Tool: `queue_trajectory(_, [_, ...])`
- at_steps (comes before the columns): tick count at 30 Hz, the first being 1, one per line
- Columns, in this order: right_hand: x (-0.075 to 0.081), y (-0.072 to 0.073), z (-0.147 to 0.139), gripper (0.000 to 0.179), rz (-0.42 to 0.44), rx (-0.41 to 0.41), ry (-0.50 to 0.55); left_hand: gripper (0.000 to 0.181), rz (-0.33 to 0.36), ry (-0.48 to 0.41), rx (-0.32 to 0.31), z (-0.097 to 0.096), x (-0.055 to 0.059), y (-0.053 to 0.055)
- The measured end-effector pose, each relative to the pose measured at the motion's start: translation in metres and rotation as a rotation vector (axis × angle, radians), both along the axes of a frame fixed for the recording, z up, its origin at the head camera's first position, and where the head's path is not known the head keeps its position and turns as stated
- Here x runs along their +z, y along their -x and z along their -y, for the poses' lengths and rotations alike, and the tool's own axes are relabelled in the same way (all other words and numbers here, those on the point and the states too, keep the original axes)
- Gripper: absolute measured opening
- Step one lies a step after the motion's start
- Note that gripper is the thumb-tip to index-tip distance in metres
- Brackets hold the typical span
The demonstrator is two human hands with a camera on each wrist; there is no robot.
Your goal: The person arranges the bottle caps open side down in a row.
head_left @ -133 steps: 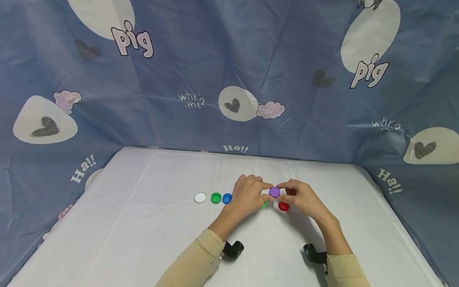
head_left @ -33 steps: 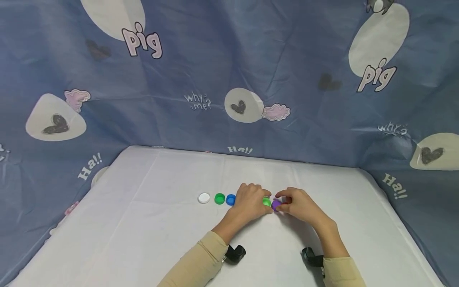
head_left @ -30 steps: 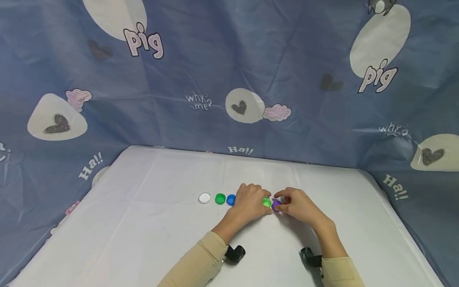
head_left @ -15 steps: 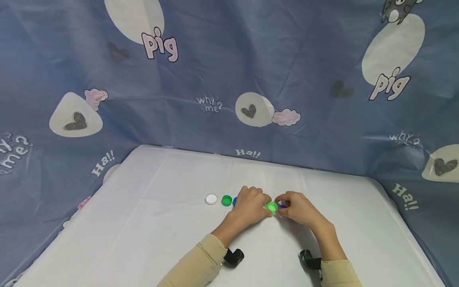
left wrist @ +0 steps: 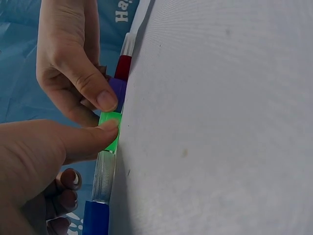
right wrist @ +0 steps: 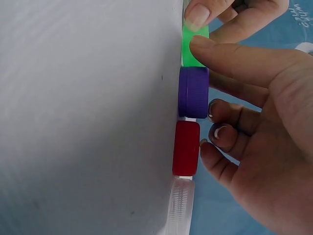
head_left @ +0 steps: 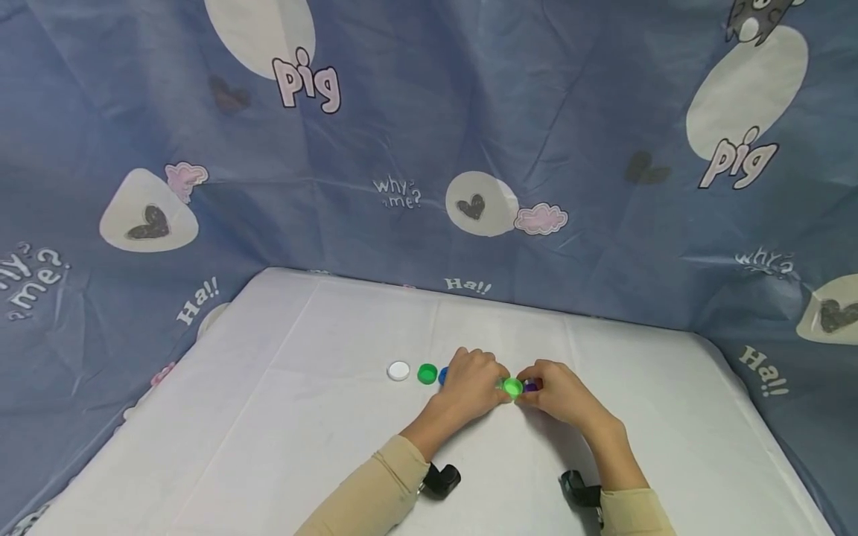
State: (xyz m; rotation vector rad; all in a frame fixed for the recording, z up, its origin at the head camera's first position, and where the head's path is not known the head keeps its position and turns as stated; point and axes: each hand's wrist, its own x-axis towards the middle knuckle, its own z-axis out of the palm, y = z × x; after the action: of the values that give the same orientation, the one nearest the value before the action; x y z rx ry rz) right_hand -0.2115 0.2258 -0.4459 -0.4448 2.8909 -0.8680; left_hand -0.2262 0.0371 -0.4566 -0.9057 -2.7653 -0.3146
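A light green bottle cap sits between my two hands, its hollow side showing in the head view. My left hand pinches it from the left, thumb on its side in the left wrist view. From the other side my right hand grips the same cap, thumb tip against its edge in the right wrist view. Beside it stands a purple cap, under the right hand's curled fingers. A red cap follows, then a clear ridged cap. Another clear ridged cap stands on the green cap's left.
The caps form a row on the white-covered table. Its left end holds a white cap, a dark green cap and a blue cap partly behind the left hand. A blue printed cloth hangs behind.
The purple cap, earlier held up between both hands, now stands between the green and red caps. Both hands have since closed on the light green cap. The head view has shifted slightly.
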Motion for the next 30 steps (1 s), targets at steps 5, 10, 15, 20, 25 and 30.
queue_trajectory(5, [0.000, -0.001, -0.001, 0.020, 0.004, -0.003, 0.012, 0.022, -0.011, -0.001, -0.008, 0.000, 0.000, 0.001])
queue_trajectory(10, [0.002, -0.002, -0.001, 0.024, -0.026, 0.010, 0.031, 0.032, -0.016, -0.021, 0.003, 0.003, 0.004, 0.002])
queue_trajectory(15, [0.006, -0.002, -0.002, 0.024, -0.081, 0.030, 0.049, 0.037, -0.015, -0.033, 0.005, 0.005, 0.010, 0.002])
queue_trajectory(20, [0.008, -0.002, -0.003, 0.021, -0.100, 0.030, 0.075, 0.040, -0.018, -0.037, 0.000, 0.006, 0.014, 0.002])
queue_trajectory(25, [0.009, -0.002, -0.004, 0.020, -0.086, 0.021, 0.075, 0.040, -0.009, -0.044, -0.007, 0.005, 0.015, 0.002])
queue_trajectory(30, [0.010, -0.003, -0.006, 0.018, -0.050, -0.007, 0.097, 0.039, -0.020, -0.036, -0.009, 0.004, 0.016, 0.001])
